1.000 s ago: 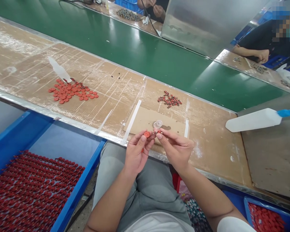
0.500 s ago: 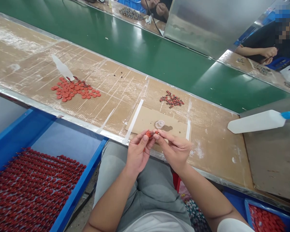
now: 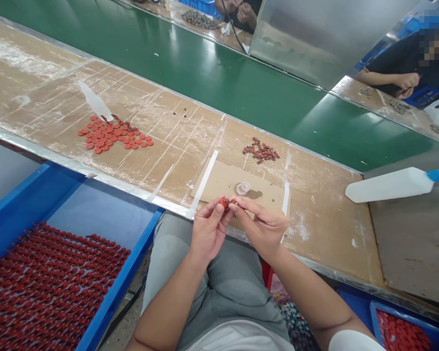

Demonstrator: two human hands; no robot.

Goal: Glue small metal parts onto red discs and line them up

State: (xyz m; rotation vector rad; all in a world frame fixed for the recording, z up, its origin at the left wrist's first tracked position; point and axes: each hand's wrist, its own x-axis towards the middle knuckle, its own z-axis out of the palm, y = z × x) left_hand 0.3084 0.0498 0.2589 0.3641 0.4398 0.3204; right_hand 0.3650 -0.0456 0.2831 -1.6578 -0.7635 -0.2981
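Between finger and thumb, my left hand pinches a red disc. My right hand meets it from the right, its fingertips closed on a small red and dark part touching the disc. Just beyond my fingers, a small clear cup stands on a cardboard sheet taped to the table. Behind it lies a pile of small red and dark parts. Red discs are spread to the left, beside a white translucent bottle.
A blue tray at lower left holds rows of red assembled pieces. A white bottle with blue tip lies at right. Beyond the table runs a green belt; two people's hands work across it.
My right hand has shifted slightly left, bringing the small part closer against the red disc. My left hand has barely moved.
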